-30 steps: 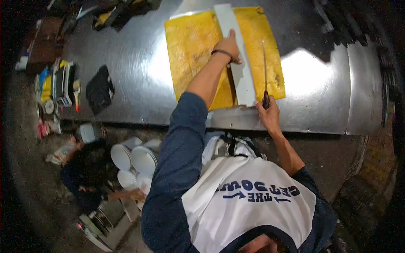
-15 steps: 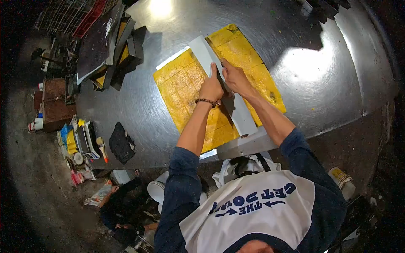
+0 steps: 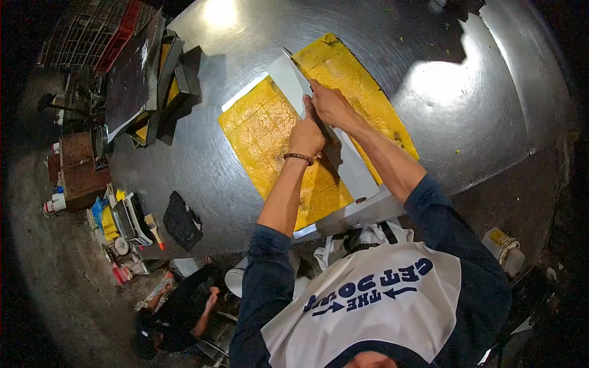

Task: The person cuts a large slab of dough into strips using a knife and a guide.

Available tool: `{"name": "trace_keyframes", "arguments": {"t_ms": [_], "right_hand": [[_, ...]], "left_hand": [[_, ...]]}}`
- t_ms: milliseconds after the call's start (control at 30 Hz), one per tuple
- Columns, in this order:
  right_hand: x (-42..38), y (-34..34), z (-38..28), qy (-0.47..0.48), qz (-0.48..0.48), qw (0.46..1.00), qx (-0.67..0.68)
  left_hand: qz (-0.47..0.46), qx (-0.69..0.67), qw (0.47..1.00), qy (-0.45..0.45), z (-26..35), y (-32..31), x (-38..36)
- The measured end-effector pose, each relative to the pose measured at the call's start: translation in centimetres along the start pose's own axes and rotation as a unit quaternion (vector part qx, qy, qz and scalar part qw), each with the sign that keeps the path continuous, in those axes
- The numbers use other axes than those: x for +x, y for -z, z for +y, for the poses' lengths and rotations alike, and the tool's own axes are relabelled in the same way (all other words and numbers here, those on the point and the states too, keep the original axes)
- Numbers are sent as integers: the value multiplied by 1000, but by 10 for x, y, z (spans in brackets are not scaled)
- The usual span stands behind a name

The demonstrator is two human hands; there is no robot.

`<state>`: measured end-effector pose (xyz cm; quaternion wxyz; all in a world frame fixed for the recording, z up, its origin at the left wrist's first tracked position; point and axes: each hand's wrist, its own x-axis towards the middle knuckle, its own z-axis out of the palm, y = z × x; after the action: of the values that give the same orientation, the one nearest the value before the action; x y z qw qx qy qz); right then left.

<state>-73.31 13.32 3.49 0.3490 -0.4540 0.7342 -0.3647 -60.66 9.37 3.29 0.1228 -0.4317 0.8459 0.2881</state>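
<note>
A yellow sheet cake, scored into squares, lies on white paper on the metal table. Along it runs a long pale grey strip, with cake on both sides. My left hand, a beaded bracelet at the wrist, closes over the strip with one finger pointing up along it. Just right of it my right hand is closed near the strip's far end. A thin, knife-like blade projects beyond my right fist; its handle is hidden in the hand.
Dark trays with yellow cake are stacked at the left. A black cloth lies near the table's left front edge, beside a brush. Below the table, a person sits low near a white bucket.
My right hand has slid slightly up and left along the strip, and the blade edge shows further left. My left hand stays nearly in place. The person below has shifted and a hand is raised.
</note>
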Motion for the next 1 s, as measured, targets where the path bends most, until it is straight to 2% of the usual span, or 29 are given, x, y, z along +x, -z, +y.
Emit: {"name": "trace_keyframes", "arguments": {"t_ms": [33, 100, 133, 200, 300, 433, 533, 600, 733, 800, 900, 933, 967, 1000], "right_hand": [[-5, -4, 4, -1, 2, 1000, 1], [-11, -14, 17, 45, 79, 996, -19], [-9, -9, 12, 44, 79, 996, -20], [-5, 1, -2, 5, 16, 1000, -2], [5, -10, 14, 23, 26, 998, -51], [-13, -7, 14, 27, 64, 997, -30], [-1, -1, 4, 22, 31, 999, 2], [4, 1, -3, -24, 1, 1000, 6], [-18, -4, 9, 26, 66, 997, -14], [-17, 2, 1, -22, 28, 999, 1], [1, 6, -10, -46, -5, 999, -28], [0, -5, 7, -4, 25, 999, -39], [-11, -5, 11, -4, 27, 999, -39], [-26, -8, 16, 20, 54, 998, -39]], "left_hand": [[-1, 2, 1000, -2, -2, -1, 1], [4, 7, 1000, -6, -5, -3, 4], [3, 6, 1000, -6, -4, -2, 4], [11, -14, 1000, -12, -3, -3, 1], [35, 3, 999, -40, -6, -8, 3], [10, -6, 1000, -24, -6, -2, 3], [3, -16, 999, -36, -8, -6, -1], [39, -11, 998, -50, -12, -12, 6], [0, -6, 1000, -17, -8, -2, 7], [13, 2, 998, -55, -10, -5, 2], [41, 3, 996, -76, -15, -12, 5], [43, 8, 996, -78, -16, -14, 5], [43, 9, 996, -79, -15, -14, 6], [29, 14, 998, -52, -15, -14, 8]]}}
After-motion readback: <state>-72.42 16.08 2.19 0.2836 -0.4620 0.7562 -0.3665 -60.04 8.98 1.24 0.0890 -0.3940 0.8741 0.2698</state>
